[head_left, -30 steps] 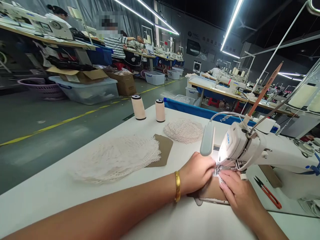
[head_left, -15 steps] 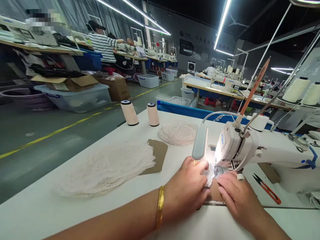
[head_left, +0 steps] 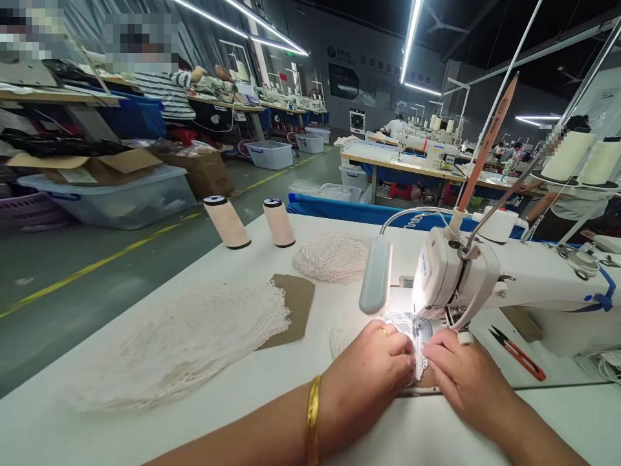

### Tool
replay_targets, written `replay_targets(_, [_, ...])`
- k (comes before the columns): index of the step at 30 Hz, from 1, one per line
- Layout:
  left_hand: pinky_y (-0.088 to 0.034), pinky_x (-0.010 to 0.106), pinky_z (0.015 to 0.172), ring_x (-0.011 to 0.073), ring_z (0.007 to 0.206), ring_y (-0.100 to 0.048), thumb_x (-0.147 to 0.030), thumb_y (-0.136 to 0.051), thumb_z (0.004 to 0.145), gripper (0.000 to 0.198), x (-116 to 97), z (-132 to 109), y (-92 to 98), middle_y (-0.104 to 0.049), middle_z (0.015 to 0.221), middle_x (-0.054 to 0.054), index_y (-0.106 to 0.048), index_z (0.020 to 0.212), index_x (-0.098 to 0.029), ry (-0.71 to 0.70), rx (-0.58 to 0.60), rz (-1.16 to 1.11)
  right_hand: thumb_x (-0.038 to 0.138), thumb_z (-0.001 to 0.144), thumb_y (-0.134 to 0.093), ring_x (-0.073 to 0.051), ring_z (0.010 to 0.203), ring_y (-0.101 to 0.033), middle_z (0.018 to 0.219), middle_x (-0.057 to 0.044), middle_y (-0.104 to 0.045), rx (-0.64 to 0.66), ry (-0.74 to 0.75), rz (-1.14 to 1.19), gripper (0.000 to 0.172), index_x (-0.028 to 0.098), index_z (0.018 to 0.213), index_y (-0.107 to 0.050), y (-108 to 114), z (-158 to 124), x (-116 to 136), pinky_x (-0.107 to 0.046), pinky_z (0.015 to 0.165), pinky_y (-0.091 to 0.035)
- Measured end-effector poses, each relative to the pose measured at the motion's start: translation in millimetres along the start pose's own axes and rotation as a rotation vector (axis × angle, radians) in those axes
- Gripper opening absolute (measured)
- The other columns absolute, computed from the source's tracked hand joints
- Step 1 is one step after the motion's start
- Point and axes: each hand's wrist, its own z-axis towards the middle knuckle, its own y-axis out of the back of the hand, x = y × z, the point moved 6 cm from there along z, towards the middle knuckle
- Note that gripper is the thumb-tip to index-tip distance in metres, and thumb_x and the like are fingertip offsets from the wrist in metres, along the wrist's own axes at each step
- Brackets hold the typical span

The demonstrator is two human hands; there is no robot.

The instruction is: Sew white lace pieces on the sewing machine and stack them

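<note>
A piece of white lace (head_left: 419, 367) lies under the needle area of the white sewing machine (head_left: 449, 265), lit by a small grey lamp (head_left: 376, 275). My left hand (head_left: 371, 372), with a gold bracelet at the wrist, is closed on the lace on its left side. My right hand (head_left: 463, 372) pinches the lace edge from the right, close to the presser foot. The presser foot and needle are partly hidden by the fingers and glare. Some pale lace also shows behind my left hand.
A large pile of white lace (head_left: 189, 343) lies on the left over brown card (head_left: 294, 310), with a smaller lace pile (head_left: 332, 259) behind. Two thread cones (head_left: 227, 223) stand at the far edge. Red-handled thread snips (head_left: 519, 355) lie right of my hand. Co-workers sit at other machines.
The lace at the needle now spreads further out behind my left hand, and more of it shows between my hands. The view has turned slightly to the right.
</note>
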Motion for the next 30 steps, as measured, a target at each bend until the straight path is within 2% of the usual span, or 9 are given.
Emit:
replay_targets(6, [-0.045,0.038,0.08,0.0197,0.082,-0.062,-0.014,-0.057,0.102,0.021,-1,3,0.6,-0.073,0.09,0.003,-0.067,0.084,-0.019,0.023,0.008,0.005,0.006,0.097,-0.044,-0.02,0.071,-0.055,0.094,-0.006,-0.064,-0.009,-0.006,0.005,0.026,0.022,0.1,-0.063,-1,0,-1,-0.032,0.061,-0.038])
replay_targets(10, [-0.044,0.038,0.079,0.0197,0.079,-0.06,-0.012,-0.056,0.1,0.02,4,5,3.0,-0.072,0.09,0.003,-0.068,0.085,-0.019,0.033,-0.011,0.032,0.007,0.098,-0.043,-0.02,0.067,-0.051,0.097,-0.006,-0.066,-0.022,-0.025,-0.026,0.027,0.022,0.107,-0.063,-2,1,-3,-0.032,0.059,-0.035])
replay_targets(14, [-0.043,0.037,0.08,0.0192,0.078,-0.06,-0.009,-0.058,0.097,0.019,1,3,2.9,-0.072,0.089,0.003,-0.068,0.085,-0.019,0.0,-0.06,0.008,0.007,0.098,-0.043,-0.021,0.075,-0.054,0.099,-0.007,-0.066,-0.037,-0.025,-0.012,0.026,0.022,0.103,-0.063,-1,-1,-2,-0.032,0.063,-0.038])
replay_targets(17, [-0.043,0.035,0.08,0.0177,0.078,-0.06,-0.004,-0.059,0.095,0.021,-5,-2,1.6,-0.071,0.086,0.001,-0.069,0.084,-0.02,-0.024,-0.053,-0.053,0.006,0.098,-0.044,-0.022,0.082,-0.056,0.097,-0.006,-0.065,-0.014,-0.004,0.036,0.027,0.023,0.1,-0.064,-1,-3,1,-0.031,0.066,-0.039])
replay_targets(23, [-0.043,0.037,0.083,0.0184,0.081,-0.063,-0.005,-0.056,0.098,0.024,-3,-5,1.4,-0.075,0.089,0.001,-0.07,0.086,-0.019,-0.02,-0.04,-0.063,0.005,0.098,-0.044,-0.022,0.081,-0.058,0.096,-0.006,-0.066,-0.009,-0.005,0.027,0.031,0.023,0.111,-0.066,-1,-3,2,-0.03,0.065,-0.042])
replay_targets(27, [-0.043,0.038,0.082,0.0203,0.082,-0.064,-0.006,-0.055,0.097,0.023,3,-1,-0.9,-0.076,0.092,0.003,-0.074,0.094,-0.019,-0.023,-0.03,-0.066,0.006,0.098,-0.045,-0.022,0.082,-0.064,0.106,-0.009,-0.07,-0.039,-0.011,-0.009,0.033,0.023,0.116,-0.068,-3,-1,-1,-0.031,0.066,-0.048])
replay_targets(30, [-0.043,0.038,0.082,0.0208,0.082,-0.064,-0.008,-0.056,0.098,0.022,8,3,-1.7,-0.077,0.092,0.003,-0.075,0.095,-0.019,-0.015,-0.022,-0.043,0.009,0.099,-0.045,-0.025,0.094,-0.068,0.121,-0.011,-0.072,-0.072,-0.032,-0.027,0.035,0.023,0.118,-0.07,-5,-1,-4,-0.034,0.074,-0.055])
